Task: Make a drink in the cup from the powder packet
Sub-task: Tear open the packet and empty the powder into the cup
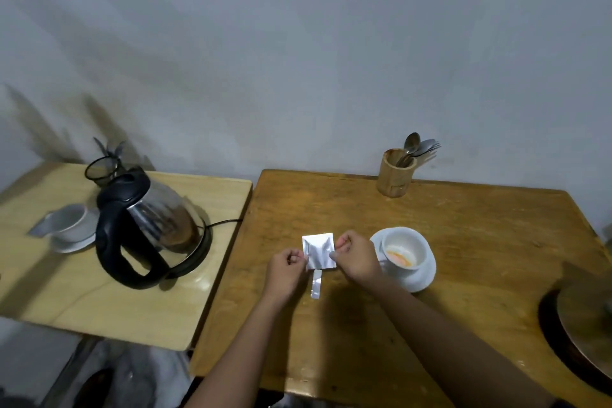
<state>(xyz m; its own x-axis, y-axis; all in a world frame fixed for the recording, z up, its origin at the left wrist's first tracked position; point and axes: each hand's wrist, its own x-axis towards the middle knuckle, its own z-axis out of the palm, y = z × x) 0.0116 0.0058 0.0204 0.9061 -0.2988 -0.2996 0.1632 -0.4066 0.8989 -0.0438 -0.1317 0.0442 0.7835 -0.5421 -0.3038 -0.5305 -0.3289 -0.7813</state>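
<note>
The far left part of the table [298, 195] is bare, so a hand could pass there. A wooden holder [395, 175] stands at the far edge. The cup [405, 250] on its saucer [420, 278] blocks the middle.

No readable text anywhere. The packet [318, 252] I'm holding shows only its plain silver side, no print, brand or number facing me. The torn strip [316, 288] hanging off it is blank too. The cup [404, 250] and its saucer [422, 278] are plain white, no logo. The kettle [149, 225] may carry a mark on its body or base, but it's too blurred to tell. Nothing legible on the wooden cutlery holder [395, 177] either.
</note>
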